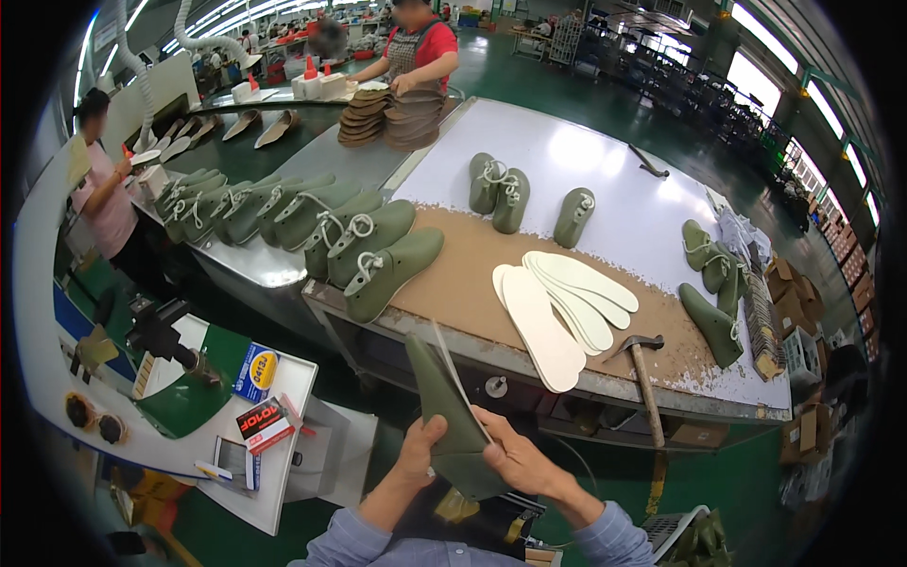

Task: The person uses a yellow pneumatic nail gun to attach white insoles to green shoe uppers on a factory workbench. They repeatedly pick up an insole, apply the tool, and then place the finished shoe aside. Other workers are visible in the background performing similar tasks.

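In front of my body I hold a green shoe last (452,416), toe tilted up. My left hand (416,454) is closed round its left side, with the thumb on the surface. A pale insole (448,355) lies along the last's sole, seen almost edge-on, its tip standing slightly off the toe. My right hand (520,458) is closed at the right side, pressing the insole against the last. On the table beyond, several cream insoles (546,326) lie fanned out. A hammer (646,383) rests beside them, its handle overhanging the table's front edge.
Green lasts (392,274) line the worktable's (444,321) left side; others (710,321) stand right. A machine (161,331) with small boxes (265,423) is at left. Brown soles (411,123) are stacked near a co-worker in red (416,57); another co-worker (104,189) stands far left.
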Demonstrator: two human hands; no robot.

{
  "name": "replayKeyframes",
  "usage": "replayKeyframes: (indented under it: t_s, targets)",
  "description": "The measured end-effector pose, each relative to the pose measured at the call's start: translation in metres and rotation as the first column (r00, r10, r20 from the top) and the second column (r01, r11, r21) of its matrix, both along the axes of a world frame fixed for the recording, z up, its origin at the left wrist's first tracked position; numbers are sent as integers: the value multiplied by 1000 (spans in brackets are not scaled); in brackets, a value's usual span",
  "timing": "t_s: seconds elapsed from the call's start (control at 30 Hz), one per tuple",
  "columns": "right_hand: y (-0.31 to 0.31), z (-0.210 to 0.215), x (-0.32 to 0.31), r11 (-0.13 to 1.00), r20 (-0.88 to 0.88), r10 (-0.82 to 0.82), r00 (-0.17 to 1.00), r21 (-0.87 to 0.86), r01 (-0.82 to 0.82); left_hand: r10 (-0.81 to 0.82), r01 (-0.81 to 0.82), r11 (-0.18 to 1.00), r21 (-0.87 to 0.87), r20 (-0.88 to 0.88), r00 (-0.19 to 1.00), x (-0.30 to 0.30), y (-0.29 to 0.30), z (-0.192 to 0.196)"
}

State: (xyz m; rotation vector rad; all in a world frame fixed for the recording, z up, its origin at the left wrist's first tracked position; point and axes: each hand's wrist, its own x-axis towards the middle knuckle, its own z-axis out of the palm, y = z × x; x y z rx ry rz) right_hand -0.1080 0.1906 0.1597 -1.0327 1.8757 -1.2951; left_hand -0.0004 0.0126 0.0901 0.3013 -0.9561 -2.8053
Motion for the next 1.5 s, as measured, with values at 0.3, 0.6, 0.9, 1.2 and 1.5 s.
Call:
replayKeyframes:
  t_s: [0.3,0.6,0.9,1.2,1.5]
  targets:
    - [21,-63,10,986,-734,-24,679,92,135,508,-531,-205,-822,-553,660,16,-23,30]
    - [51,-166,8,985,-795,79,601,155,75,-282,-40,-433,-901,93,955,-21,31,-92]
    - [108,-143,110,877,-454,-309,836,205,435,-350,-82,-555,-828,143,926,-33,29,-84]
    - [84,-136,137,856,-388,-49,920,459,239,-372,-92,-528,-844,133,919,-42,41,-82]
    - [136,-88,134,814,80,-577,813,142,564,-346,-80,-542,-836,135,928,-41,46,-85]
